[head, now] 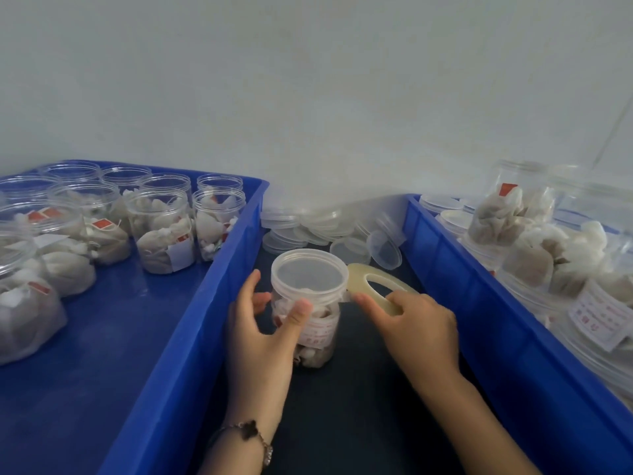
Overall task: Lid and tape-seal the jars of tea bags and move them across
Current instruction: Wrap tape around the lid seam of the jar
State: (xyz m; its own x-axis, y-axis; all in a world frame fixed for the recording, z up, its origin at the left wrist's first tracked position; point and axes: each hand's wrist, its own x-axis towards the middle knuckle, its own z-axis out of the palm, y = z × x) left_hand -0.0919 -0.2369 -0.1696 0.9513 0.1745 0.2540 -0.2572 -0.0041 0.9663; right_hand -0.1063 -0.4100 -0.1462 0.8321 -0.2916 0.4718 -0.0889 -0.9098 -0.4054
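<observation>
A clear plastic jar of tea bags (318, 332) stands on the dark table between two blue crates, with a translucent lid (308, 274) on top. My left hand (263, 332) grips the jar from the left, thumb across its front just under the lid. My right hand (414, 323) holds a roll of clear tape (373, 286) against the jar's right side, forefinger stretched toward the lid's edge.
The left blue crate (191, 303) holds several open jars of tea bags (164, 231). The right blue crate (455, 286) holds several lidded jars (513, 207). A pile of loose lids (322, 228) lies at the back by the white wall.
</observation>
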